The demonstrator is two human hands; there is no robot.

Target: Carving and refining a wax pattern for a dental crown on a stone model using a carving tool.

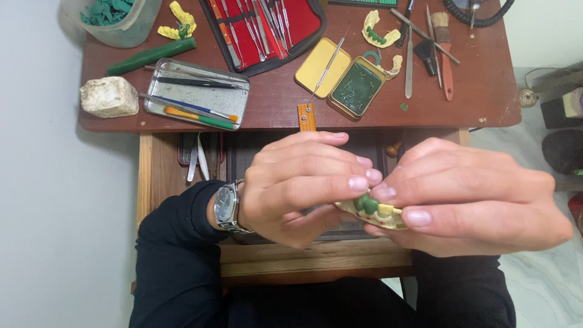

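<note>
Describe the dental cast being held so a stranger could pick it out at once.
Below the brown desk, over the open drawer, the left hand and right hand meet fingertip to fingertip around a pale yellow dental cast. Unlike the similar casts lying on the desk, it is off the surface and carries green wax teeth on top.

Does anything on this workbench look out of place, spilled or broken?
Nothing looks spilled or broken. The one small oddity: a thin metal probe lies slantwise across the open yellow tin instead of in the red instrument case. Both hands, left hand and right hand, hold a yellowish dental cast with green wax teeth.
</note>
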